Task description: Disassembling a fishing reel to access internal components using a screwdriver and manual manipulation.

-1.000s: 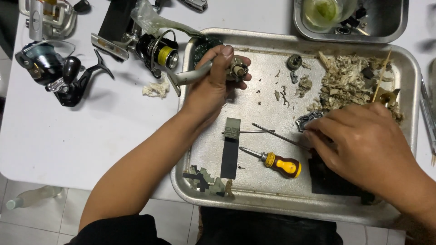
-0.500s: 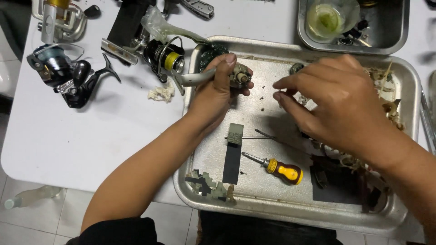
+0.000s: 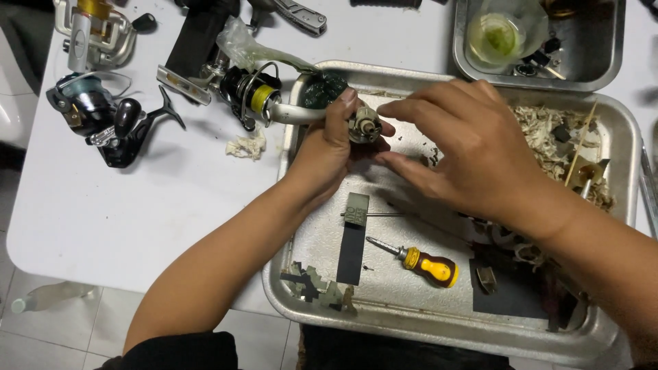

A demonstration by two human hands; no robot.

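My left hand (image 3: 329, 147) grips a silver fishing reel part (image 3: 362, 125) with a curved metal arm, held above the left end of a large metal tray (image 3: 439, 336). My right hand (image 3: 466, 154) reaches in from the right, its fingers spread, with thumb and forefinger at the small round end of that part. Below the hands, a short screwdriver with a yellow handle (image 3: 428, 264) lies in the tray beside a dark flat strip (image 3: 351, 243).
A black spinning reel (image 3: 106, 116) and a silver one (image 3: 92, 27) lie on the white table at left, another reel with a yellow spool (image 3: 250, 92) near the tray. Shredded paper scraps (image 3: 548, 144) fill the tray's right end. A second tray (image 3: 589, 62) holds a glass cup.
My right hand has moved from the tray's lower right up and left to the reel part in my left hand. The left hand stayed in place.
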